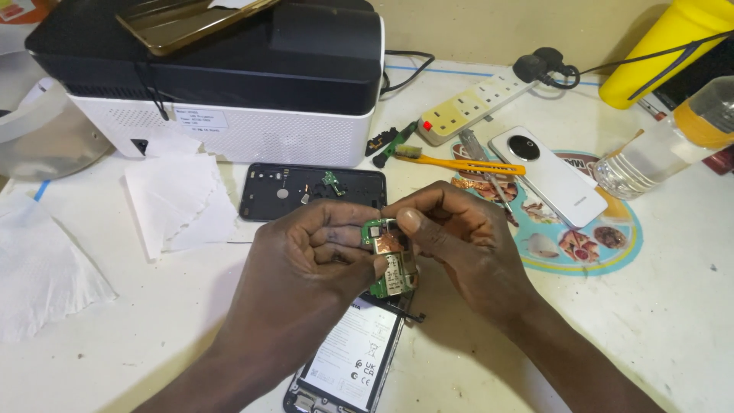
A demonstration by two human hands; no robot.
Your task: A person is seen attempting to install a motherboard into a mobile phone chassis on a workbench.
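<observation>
Circuit board (391, 264) between both hands' grip.

Up at the back sits a black-and-white printer (229, 84) with a gold-coloured phone (183, 21) lying on its lid. Crumpled white tissues (180, 200) spread across the left of the table. To the right, a white power strip (474, 103) with a black plug in it, an orange toothbrush (459, 163), a white phone (547, 174) face down on a round picture mat (604, 245), a clear plastic bottle (665, 149) lying over, and a yellow container (665, 53).
</observation>
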